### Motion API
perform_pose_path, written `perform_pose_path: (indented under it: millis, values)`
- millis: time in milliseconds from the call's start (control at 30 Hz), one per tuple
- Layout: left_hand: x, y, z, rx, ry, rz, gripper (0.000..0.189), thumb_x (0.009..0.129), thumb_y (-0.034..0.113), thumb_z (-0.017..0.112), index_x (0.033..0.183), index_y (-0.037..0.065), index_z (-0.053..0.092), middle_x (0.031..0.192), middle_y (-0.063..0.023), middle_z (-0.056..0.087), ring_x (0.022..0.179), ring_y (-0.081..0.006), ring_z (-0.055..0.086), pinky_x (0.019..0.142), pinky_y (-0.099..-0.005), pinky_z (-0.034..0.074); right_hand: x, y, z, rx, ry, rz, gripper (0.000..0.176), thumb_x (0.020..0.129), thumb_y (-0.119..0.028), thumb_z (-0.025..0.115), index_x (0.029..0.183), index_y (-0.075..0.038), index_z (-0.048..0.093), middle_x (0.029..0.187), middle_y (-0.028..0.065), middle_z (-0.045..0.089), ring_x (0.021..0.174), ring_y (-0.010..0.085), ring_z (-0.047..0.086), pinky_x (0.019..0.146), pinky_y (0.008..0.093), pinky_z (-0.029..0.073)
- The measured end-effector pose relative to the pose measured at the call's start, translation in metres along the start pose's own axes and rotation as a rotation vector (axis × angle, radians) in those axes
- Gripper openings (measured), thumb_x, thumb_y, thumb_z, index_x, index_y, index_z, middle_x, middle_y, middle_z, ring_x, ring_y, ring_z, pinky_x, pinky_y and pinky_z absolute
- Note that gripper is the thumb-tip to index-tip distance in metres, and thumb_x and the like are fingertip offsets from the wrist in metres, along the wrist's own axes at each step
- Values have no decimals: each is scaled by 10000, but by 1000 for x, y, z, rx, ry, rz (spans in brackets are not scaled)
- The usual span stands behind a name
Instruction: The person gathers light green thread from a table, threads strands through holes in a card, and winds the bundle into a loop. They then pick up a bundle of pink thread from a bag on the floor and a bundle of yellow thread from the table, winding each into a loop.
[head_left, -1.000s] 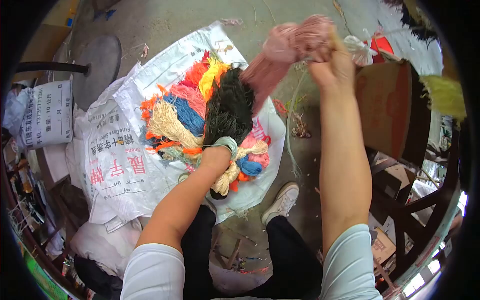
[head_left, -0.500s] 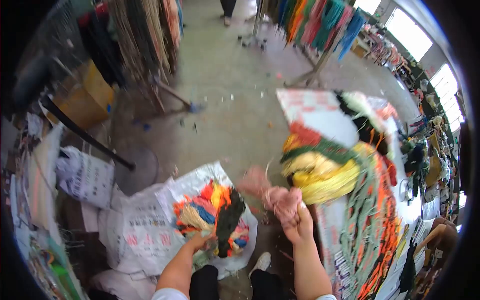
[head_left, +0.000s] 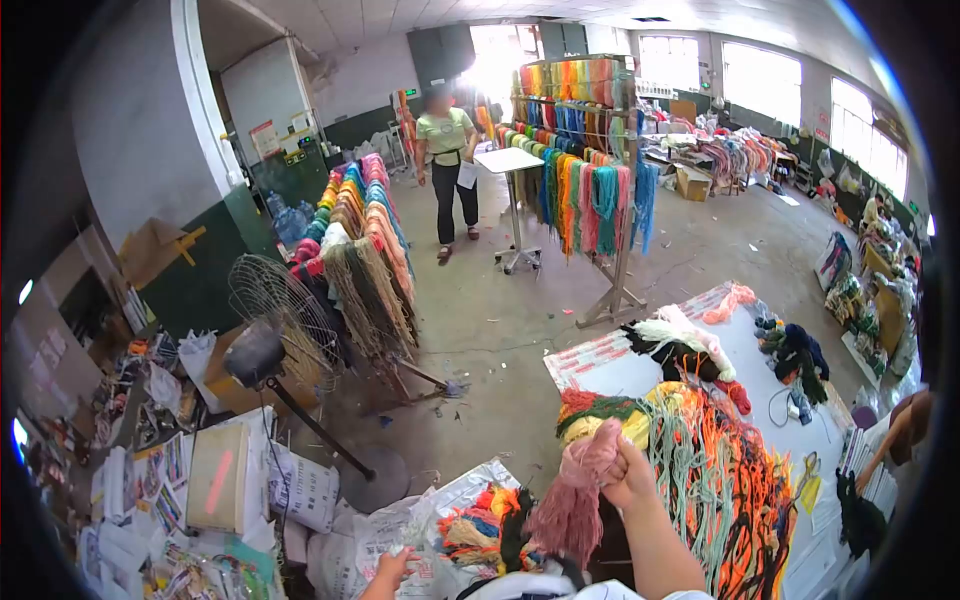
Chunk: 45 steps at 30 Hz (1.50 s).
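Note:
My right hand [head_left: 628, 474] grips a dusty pink yarn hank [head_left: 578, 492], which hangs down in front of the table's edge. My left hand [head_left: 396, 568] is low in the view, beside the white sack [head_left: 365, 532], its fingers apart and holding nothing. Orange, blue and cream yarn bundles [head_left: 478, 527] lie on the sack between my hands. To the right of the pink hank, green, yellow, grey-green and orange yarn [head_left: 690, 470] is spread over the worktable [head_left: 600, 362].
A standing fan [head_left: 258, 355] is at the left, near a yarn rack [head_left: 375, 265]. A person [head_left: 446, 160] stands on the aisle by a small white table [head_left: 508, 159]. Another yarn rack [head_left: 600, 205] stands beyond. Scissors [head_left: 808, 478] lie at the right; another person's arm [head_left: 896, 437] reaches in there.
The view has tilted up, showing more of the room. My right hand has raised the pink hank, which now hangs down. My left hand has come away from the yarn bundles on the sack.

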<state>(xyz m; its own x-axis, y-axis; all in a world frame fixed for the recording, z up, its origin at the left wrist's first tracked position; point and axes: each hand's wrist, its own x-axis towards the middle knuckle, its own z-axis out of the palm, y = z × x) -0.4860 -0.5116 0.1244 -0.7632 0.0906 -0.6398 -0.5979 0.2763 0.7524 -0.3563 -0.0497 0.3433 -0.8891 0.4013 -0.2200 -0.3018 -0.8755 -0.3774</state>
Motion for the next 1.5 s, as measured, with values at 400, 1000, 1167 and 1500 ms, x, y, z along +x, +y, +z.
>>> perform_pose_path:
  millis: [400,1000,1167,1500]
  values:
    - [-20,-1,107,187,-419,93,279,913,273,474,1049,54,582,830,-96,656,661,-164,610,521,-290,491,-122,-60,51,-60,-169,-327,231,926,-217,469,707,-157,426,499,-103,249,401,24,225,383,195,212]
    - [-145,-32,153,-251,105,60,305,912,272,481,1053,13,557,824,-141,638,395,-67,369,477,-278,472,69,-212,47,-204,-39,-302,212,910,-229,523,710,-184,470,494,-88,348,390,43,304,341,217,203]
    - [-170,-56,164,-190,56,29,350,925,303,452,1084,11,561,808,-125,636,386,-56,351,470,-264,461,83,-263,-6,-121,225,-479,236,873,-181,572,669,-165,455,512,-66,313,379,72,245,347,238,168]
    - [-159,3,197,131,-348,30,320,934,283,447,1057,24,589,700,-55,599,496,-59,421,530,-269,468,-88,-176,-171,-5,662,-403,164,921,-248,483,923,-100,553,479,-71,212,393,60,195,363,229,147]
